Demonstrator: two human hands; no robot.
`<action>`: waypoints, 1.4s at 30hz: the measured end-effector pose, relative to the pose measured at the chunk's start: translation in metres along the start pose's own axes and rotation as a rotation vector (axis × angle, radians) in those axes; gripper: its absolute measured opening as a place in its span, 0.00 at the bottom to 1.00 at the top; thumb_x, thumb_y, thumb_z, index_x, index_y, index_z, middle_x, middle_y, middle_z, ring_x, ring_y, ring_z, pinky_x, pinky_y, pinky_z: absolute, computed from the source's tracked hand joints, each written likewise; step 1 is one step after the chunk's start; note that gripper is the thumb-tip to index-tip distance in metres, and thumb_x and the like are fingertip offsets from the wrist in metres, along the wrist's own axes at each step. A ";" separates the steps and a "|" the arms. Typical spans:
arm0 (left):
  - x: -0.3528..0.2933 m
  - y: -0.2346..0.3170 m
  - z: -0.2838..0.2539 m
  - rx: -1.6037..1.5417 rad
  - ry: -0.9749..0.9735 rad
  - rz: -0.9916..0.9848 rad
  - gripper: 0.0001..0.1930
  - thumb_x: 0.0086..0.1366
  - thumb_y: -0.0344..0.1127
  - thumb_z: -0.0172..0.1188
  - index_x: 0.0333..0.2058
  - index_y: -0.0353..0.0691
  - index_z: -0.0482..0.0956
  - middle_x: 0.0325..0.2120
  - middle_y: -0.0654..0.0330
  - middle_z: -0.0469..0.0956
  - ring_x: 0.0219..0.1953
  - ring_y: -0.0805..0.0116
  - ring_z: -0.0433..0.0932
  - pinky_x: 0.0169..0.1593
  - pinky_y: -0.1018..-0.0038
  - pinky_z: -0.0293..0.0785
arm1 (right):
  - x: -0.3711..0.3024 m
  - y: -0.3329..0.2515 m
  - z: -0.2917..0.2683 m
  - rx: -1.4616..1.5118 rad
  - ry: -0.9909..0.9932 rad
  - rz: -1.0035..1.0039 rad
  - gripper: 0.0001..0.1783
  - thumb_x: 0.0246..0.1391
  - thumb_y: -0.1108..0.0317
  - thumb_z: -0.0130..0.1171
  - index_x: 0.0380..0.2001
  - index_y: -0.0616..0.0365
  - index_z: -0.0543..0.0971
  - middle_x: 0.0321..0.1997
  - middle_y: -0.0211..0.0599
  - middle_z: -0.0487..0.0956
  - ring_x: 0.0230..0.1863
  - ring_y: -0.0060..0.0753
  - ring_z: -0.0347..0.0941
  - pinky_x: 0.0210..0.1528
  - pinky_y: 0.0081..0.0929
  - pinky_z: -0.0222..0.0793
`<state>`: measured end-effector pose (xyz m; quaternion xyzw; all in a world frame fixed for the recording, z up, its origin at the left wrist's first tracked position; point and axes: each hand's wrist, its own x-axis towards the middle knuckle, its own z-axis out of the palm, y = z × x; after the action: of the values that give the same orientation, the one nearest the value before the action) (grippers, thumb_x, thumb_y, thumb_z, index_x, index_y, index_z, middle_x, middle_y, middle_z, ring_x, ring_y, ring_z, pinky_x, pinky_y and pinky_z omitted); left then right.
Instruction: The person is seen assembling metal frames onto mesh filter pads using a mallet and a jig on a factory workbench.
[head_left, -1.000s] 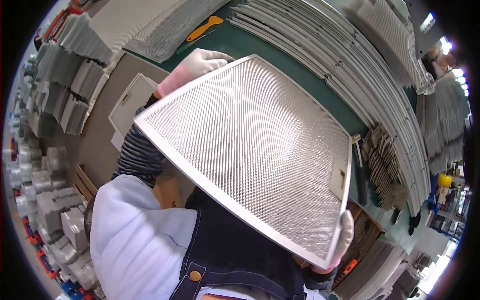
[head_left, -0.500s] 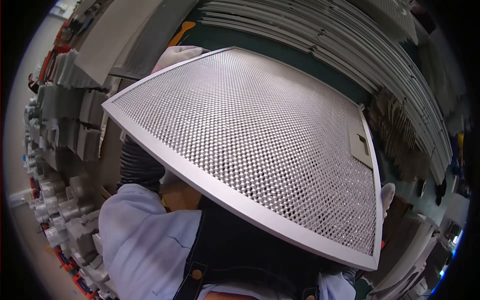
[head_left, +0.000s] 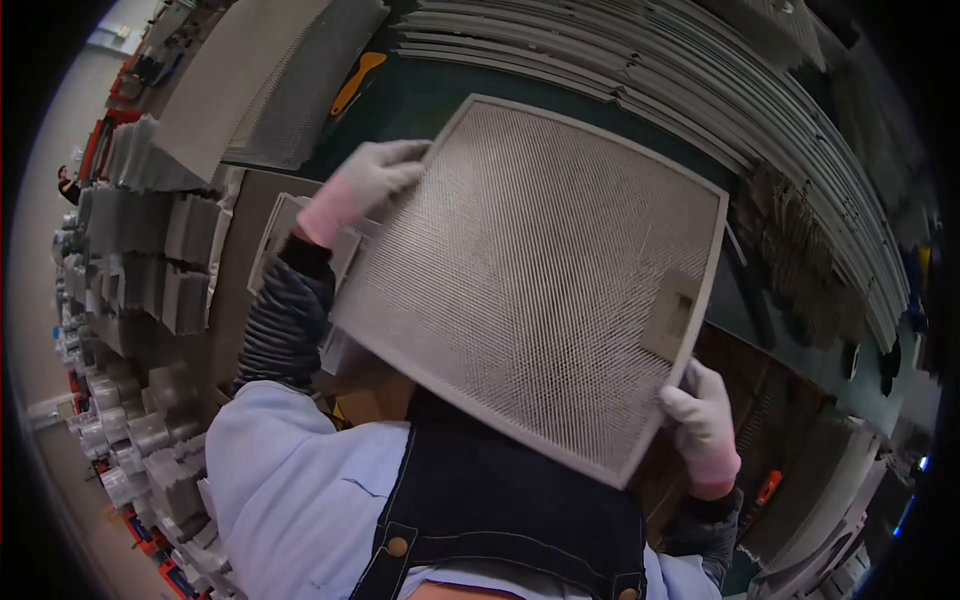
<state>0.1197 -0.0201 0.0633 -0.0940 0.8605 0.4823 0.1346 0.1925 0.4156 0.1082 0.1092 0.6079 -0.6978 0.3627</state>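
A square metal mesh filter (head_left: pixel 530 270) in a thin pale frame is held up in front of my chest, tilted, with a small latch plate near its right edge. My left hand (head_left: pixel 375 180), in a white and pink glove, grips the upper left edge, its fingertips partly behind the frame. My right hand (head_left: pixel 702 415), gloved the same way, is closed on the lower right edge. The fingers wrapped under the panel are hidden.
On the green bench (head_left: pixel 430 85) lie an orange-handled scraper (head_left: pixel 358 84) and mesh sheets (head_left: pixel 270 90) at the far left. Long stacked metal frame strips (head_left: pixel 600 60) run along the far side. Stacks of mesh panels (head_left: pixel 130 225) stand to the left. A red-handled tool (head_left: pixel 769 487) is at the right.
The filter has been lowered away from my head and tilted, so it looks smaller. Both gloved hands, mostly hidden behind it before, now show at its edges.
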 end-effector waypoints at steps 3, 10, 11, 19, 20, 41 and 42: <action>-0.011 -0.005 0.022 0.165 0.063 0.118 0.26 0.65 0.35 0.55 0.60 0.33 0.66 0.50 0.51 0.78 0.47 0.68 0.79 0.48 0.77 0.73 | 0.012 0.033 -0.016 -0.209 -0.028 0.144 0.19 0.56 0.75 0.53 0.50 0.71 0.71 0.34 0.32 0.76 0.30 0.21 0.75 0.33 0.24 0.76; -0.016 -0.009 0.030 0.797 0.248 0.115 0.25 0.63 0.41 0.59 0.57 0.41 0.71 0.30 0.42 0.80 0.31 0.55 0.83 0.40 0.70 0.77 | 0.024 0.026 -0.042 -0.923 -0.060 -0.081 0.15 0.55 0.75 0.55 0.46 0.67 0.74 0.30 0.40 0.77 0.31 0.24 0.76 0.33 0.27 0.73; -0.015 -0.011 0.026 0.672 0.200 0.057 0.25 0.63 0.44 0.57 0.57 0.44 0.72 0.31 0.44 0.80 0.34 0.52 0.82 0.43 0.65 0.76 | 0.027 0.016 -0.045 -0.903 0.132 -0.197 0.15 0.54 0.74 0.56 0.46 0.66 0.74 0.31 0.42 0.77 0.30 0.29 0.76 0.33 0.29 0.73; -0.012 -0.018 0.026 0.493 0.178 0.045 0.26 0.62 0.47 0.57 0.57 0.45 0.72 0.30 0.45 0.81 0.36 0.48 0.81 0.45 0.61 0.75 | 0.123 -0.018 -0.104 -1.704 0.832 -0.552 0.14 0.52 0.73 0.57 0.44 0.62 0.74 0.41 0.46 0.75 0.41 0.50 0.74 0.43 0.42 0.70; -0.012 -0.014 0.026 0.582 0.189 0.055 0.24 0.63 0.46 0.57 0.56 0.44 0.73 0.31 0.46 0.81 0.36 0.49 0.81 0.45 0.62 0.75 | 0.126 -0.017 -0.111 -1.707 0.831 -0.553 0.14 0.52 0.73 0.57 0.44 0.62 0.74 0.41 0.46 0.75 0.41 0.50 0.74 0.43 0.42 0.70; -0.067 0.040 0.012 -0.102 0.261 0.108 0.26 0.65 0.27 0.49 0.63 0.39 0.63 0.28 0.53 0.77 0.22 0.71 0.73 0.30 0.72 0.73 | 0.243 -0.073 0.128 -1.119 0.011 -1.302 0.14 0.53 0.66 0.56 0.42 0.60 0.79 0.42 0.37 0.76 0.49 0.41 0.72 0.53 0.40 0.67; -0.065 0.021 0.008 0.135 0.334 0.180 0.25 0.65 0.29 0.51 0.62 0.42 0.65 0.28 0.54 0.76 0.22 0.69 0.74 0.30 0.71 0.73 | 0.264 -0.064 0.127 -1.250 0.113 -1.374 0.16 0.53 0.66 0.56 0.45 0.59 0.78 0.45 0.35 0.76 0.53 0.39 0.70 0.56 0.41 0.65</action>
<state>0.1761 -0.0003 0.0967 -0.0862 0.9062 0.4112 -0.0477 0.0000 0.1992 0.0309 -0.4563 0.8213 -0.2990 -0.1672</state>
